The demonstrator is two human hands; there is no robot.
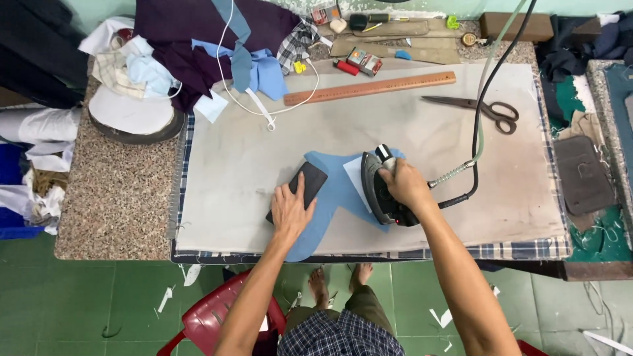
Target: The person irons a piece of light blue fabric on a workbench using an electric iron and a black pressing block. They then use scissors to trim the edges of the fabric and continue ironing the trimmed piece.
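A light blue piece of cloth (339,191) lies on the grey pressing pad (422,142). My right hand (403,184) grips the handle of a black steam iron (380,191) that rests on the cloth's right part, over a white piece (355,177). My left hand (291,211) presses flat on a black rectangular block (310,181) lying on the cloth's left part, fingers spread over it.
The iron's black cable and pale hose (480,112) rise to the upper right. Scissors (484,109) and a long wooden ruler (370,88) lie behind. Piled dark and blue fabric (211,46) fills the back left. A red plastic chair (221,316) stands below the table edge.
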